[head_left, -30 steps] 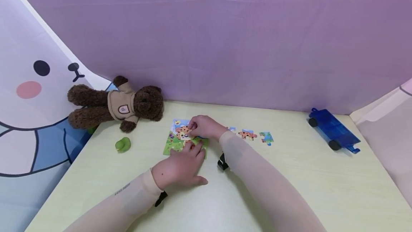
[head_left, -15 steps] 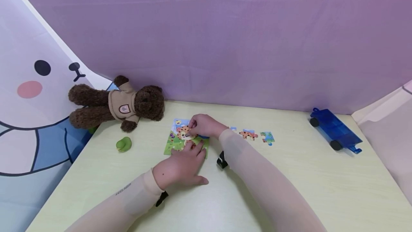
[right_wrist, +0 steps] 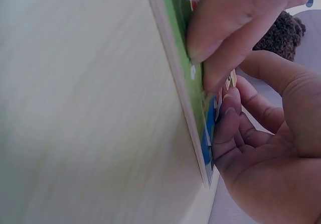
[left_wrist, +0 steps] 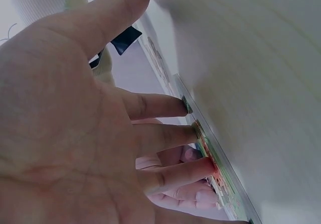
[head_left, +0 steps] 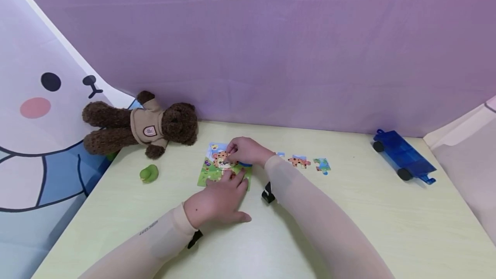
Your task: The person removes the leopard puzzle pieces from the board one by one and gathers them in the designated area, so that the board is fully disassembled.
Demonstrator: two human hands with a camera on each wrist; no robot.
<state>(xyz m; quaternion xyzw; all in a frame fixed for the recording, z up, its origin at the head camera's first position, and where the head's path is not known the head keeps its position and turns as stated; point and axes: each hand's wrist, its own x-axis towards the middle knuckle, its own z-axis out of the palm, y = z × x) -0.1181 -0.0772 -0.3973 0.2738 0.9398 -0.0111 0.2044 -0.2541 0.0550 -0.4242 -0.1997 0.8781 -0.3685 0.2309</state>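
A square jigsaw puzzle (head_left: 204, 179) with a spotted leopard cub on green grass lies on the table. My left hand (head_left: 218, 201) rests its spread fingertips on the puzzle's near right part, thumb out on the tabletop. Over the upper right of the picture, my right hand (head_left: 249, 152) pinches a puzzle piece (right_wrist: 231, 79) between thumb and fingers. Only the edge of that piece shows in the right wrist view, close over the board. From the left wrist view, the left fingers (left_wrist: 163, 139) come down straight onto the board, with the right hand behind them.
Loose puzzle pieces lie right of the board: a spotted one (head_left: 299, 162), a blue-green one (head_left: 321, 165), and another (head_left: 280, 155) partly behind the right wrist. A brown teddy bear (head_left: 145, 126), a green toy (head_left: 149, 173) and a blue wheeled toy cart (head_left: 404, 156) surround the workspace.
The right fingers shift very slightly over the upper right of the puzzle. My left hand stays in place on the board, and the loose pieces have not moved.
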